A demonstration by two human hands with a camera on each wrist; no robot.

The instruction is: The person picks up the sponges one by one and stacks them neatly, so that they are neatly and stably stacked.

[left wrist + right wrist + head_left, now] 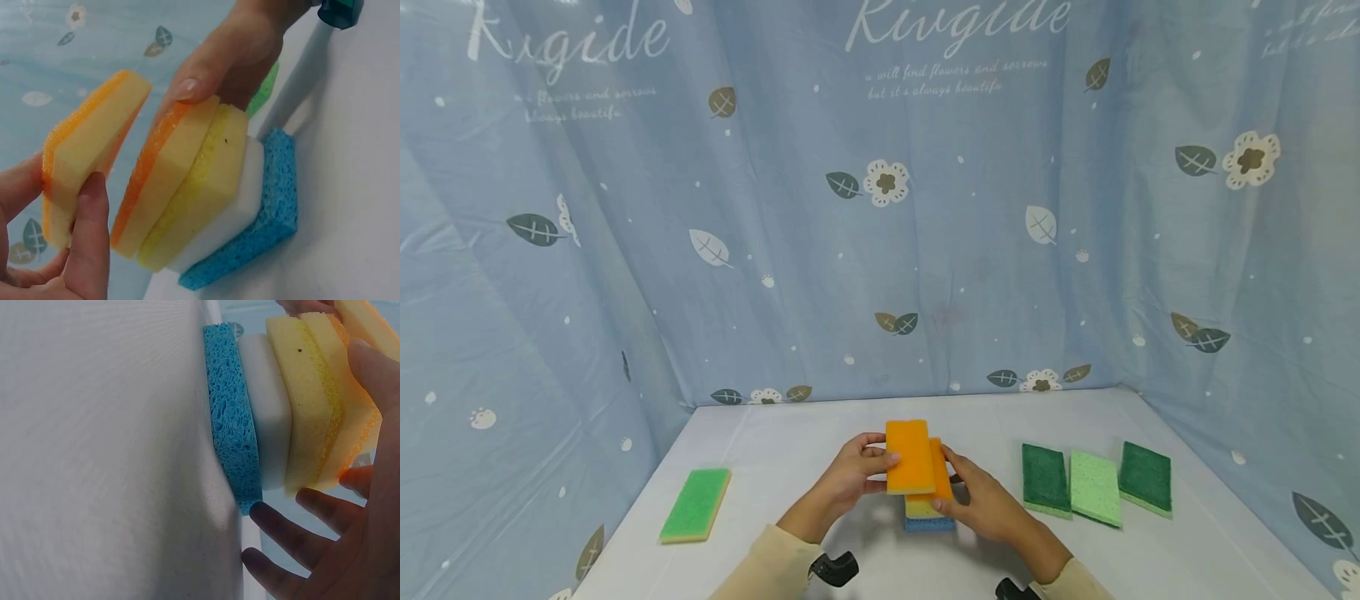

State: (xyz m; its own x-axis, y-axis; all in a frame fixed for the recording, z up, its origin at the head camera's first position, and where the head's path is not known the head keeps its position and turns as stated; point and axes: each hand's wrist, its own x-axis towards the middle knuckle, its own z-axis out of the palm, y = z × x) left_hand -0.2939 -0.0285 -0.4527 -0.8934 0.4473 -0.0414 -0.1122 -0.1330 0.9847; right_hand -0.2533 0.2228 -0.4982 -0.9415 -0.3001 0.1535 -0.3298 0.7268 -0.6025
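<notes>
My left hand [874, 460] grips an orange-topped yellow sponge [910, 457] by its side, lifted and tilted just above a stack. In the left wrist view its thumb [87, 237] pinches that sponge [87, 150]. The stack on the white table [790, 467] has a blue sponge [272, 212] at the bottom, then a white one [234, 209], a yellow one [200, 187] and a second orange-topped sponge [162, 175] on top. My right hand [962, 490] touches this top sponge [353, 425] with its thumb [375, 369], while its fingers [294, 550] are spread, off the stack.
A light green sponge [696, 504] lies alone at the table's left. Three green sponges lie side by side on the right: dark [1045, 479], light [1095, 487], dark [1145, 477]. A blue flowered curtain [880, 208] walls in the table on three sides.
</notes>
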